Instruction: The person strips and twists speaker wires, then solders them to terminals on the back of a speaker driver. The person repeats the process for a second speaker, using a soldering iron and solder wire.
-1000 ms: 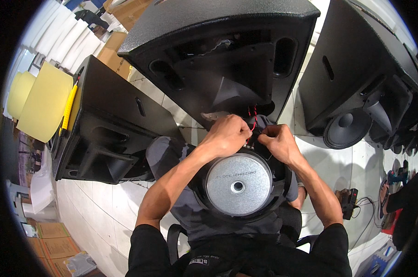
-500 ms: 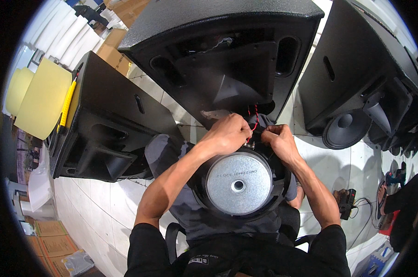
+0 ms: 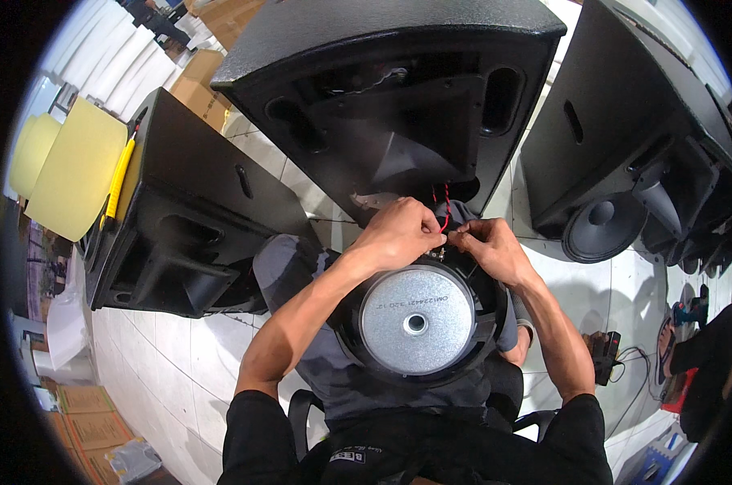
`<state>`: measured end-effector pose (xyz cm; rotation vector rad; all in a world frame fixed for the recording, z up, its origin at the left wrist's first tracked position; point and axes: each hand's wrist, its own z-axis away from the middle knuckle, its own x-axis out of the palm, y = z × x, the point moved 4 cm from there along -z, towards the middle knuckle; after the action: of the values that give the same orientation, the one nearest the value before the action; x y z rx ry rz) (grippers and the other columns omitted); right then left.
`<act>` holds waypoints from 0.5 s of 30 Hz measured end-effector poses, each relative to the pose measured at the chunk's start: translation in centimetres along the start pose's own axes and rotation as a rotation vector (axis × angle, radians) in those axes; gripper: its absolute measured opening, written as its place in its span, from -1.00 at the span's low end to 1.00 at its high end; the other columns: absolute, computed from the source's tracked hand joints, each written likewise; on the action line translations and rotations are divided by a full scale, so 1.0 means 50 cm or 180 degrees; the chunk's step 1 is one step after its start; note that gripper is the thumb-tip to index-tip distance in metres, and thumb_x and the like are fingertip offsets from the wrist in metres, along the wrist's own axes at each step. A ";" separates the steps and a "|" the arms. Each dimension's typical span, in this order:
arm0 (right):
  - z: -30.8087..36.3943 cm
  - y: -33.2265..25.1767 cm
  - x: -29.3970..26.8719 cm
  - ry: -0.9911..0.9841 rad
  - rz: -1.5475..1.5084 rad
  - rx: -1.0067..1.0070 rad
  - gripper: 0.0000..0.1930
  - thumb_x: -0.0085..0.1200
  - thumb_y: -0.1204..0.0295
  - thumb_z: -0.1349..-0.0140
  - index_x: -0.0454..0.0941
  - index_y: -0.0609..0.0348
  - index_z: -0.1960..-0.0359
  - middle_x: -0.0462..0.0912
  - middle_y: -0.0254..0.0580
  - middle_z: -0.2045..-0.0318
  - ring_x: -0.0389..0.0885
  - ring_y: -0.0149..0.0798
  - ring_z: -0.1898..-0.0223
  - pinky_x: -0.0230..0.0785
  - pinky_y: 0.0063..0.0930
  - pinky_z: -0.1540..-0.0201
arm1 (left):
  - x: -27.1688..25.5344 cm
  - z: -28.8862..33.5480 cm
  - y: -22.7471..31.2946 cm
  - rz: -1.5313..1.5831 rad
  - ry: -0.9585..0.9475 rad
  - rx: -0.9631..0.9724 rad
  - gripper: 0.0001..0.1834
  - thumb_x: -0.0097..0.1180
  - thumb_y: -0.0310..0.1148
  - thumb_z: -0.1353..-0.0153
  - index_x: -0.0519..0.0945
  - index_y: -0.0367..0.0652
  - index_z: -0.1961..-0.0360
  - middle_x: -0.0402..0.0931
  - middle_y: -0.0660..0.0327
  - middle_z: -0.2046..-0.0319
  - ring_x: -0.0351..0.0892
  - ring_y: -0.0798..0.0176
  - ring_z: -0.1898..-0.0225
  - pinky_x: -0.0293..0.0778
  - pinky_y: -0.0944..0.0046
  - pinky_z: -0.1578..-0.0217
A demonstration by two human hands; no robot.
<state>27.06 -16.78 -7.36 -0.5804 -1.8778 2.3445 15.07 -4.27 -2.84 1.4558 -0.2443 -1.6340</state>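
Note:
A large speaker driver (image 3: 382,343) rests in my lap, its round silver magnet facing up. Red and black twisted wires (image 3: 448,199) run down from the black speaker cabinet (image 3: 334,61) in front of me to the driver's far edge. My left hand (image 3: 402,232) pinches the red wire beside the small metal terminals (image 3: 437,253). Close against it, my right hand (image 3: 493,249) is closed at the fingertips near the same terminals; what it grips is too small to make out.
Black speaker cabinets stand at left (image 3: 192,194) and right (image 3: 625,121), the right one with a cone driver (image 3: 602,228). Yellow tape rolls (image 3: 79,170) and a yellow cutter knife (image 3: 120,179) lie on the left cabinet. A power strip (image 3: 602,356) and another person's arm (image 3: 710,356) are at right.
My right hand has shifted slightly left, bringing its fingertips up to those of my left hand at the terminals. The driver stays in my lap.

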 end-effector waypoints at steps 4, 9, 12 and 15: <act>-0.001 0.018 0.003 0.0065 -0.0186 -0.0051 -0.74 0.12 0.35 -0.28 0.66 0.37 0.38 0.60 -0.28 0.55 0.43 -0.50 0.45 0.34 -0.46 0.35 | 0.005 -0.003 -0.001 0.0156 0.0187 0.0080 -0.71 0.27 -0.28 -0.06 0.72 -0.33 0.31 0.70 -0.01 0.41 0.71 0.14 0.31 0.53 0.20 0.19; 0.004 0.001 0.006 0.0035 -0.0096 0.0071 -0.78 0.16 0.40 -0.30 0.63 0.37 0.36 0.65 -0.33 0.47 0.48 -0.55 0.39 0.34 -0.55 0.30 | 0.003 -0.002 -0.002 0.0265 0.0406 0.0094 -0.82 0.26 -0.38 -0.06 0.74 -0.30 0.40 0.67 -0.04 0.50 0.70 0.10 0.41 0.55 0.18 0.27; 0.005 0.005 0.003 0.0033 -0.0064 0.0076 -0.79 0.15 0.41 -0.30 0.63 0.37 0.36 0.64 -0.32 0.48 0.47 -0.54 0.39 0.34 -0.55 0.29 | 0.002 -0.010 0.000 0.0364 0.0312 0.0028 -0.83 0.26 -0.40 -0.05 0.74 -0.30 0.41 0.66 -0.02 0.52 0.69 0.16 0.43 0.54 0.20 0.29; 0.003 0.019 0.005 0.0136 -0.0214 -0.0068 -0.78 0.15 0.41 -0.30 0.63 0.38 0.37 0.63 -0.32 0.49 0.46 -0.53 0.40 0.33 -0.54 0.30 | 0.007 -0.018 -0.002 0.0627 0.0208 -0.0063 -0.84 0.27 -0.41 -0.05 0.74 -0.31 0.42 0.66 0.00 0.53 0.68 0.22 0.44 0.53 0.22 0.30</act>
<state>26.96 -17.08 -8.30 -0.5557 -1.8761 2.2554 15.84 -4.11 -3.39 1.4208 -0.3233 -1.4244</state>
